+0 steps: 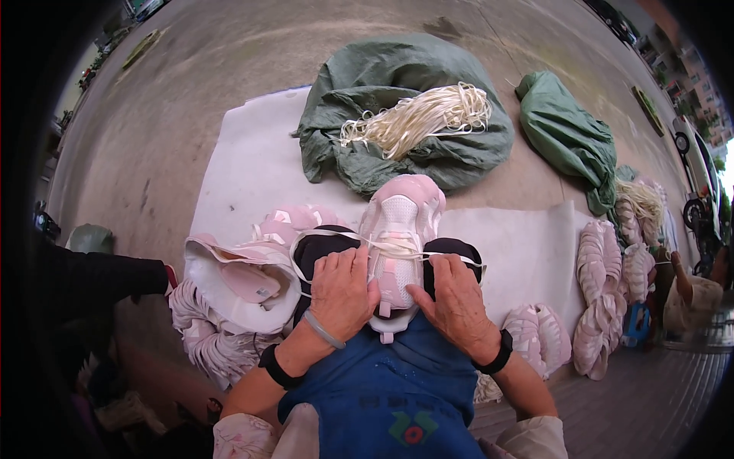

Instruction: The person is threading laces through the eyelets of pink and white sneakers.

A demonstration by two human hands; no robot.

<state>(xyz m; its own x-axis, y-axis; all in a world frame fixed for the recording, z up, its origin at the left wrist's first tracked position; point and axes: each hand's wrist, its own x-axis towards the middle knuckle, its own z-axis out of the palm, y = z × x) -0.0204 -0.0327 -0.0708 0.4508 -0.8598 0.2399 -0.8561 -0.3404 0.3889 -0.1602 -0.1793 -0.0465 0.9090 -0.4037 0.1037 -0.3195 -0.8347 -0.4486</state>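
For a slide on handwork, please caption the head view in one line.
Left hand and right hand flank a pink upper with pale lace; beyond, laces lie on a green sack.

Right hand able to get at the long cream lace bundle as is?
Likely yes, stretching forward: the way to the long cream lace bundle looks free, though the right hand is at the pink-and-white mesh shoe upper.

Decent bare stretch of white sheet (520, 237) to the right of the right hand (461, 300). Pink shoe (401, 213) plugs the gap between hands, green sack (405, 69) (laces (432, 118) heaped on top) blocks straight ahead, open upper (205, 284) crowds the left hand (340, 289).
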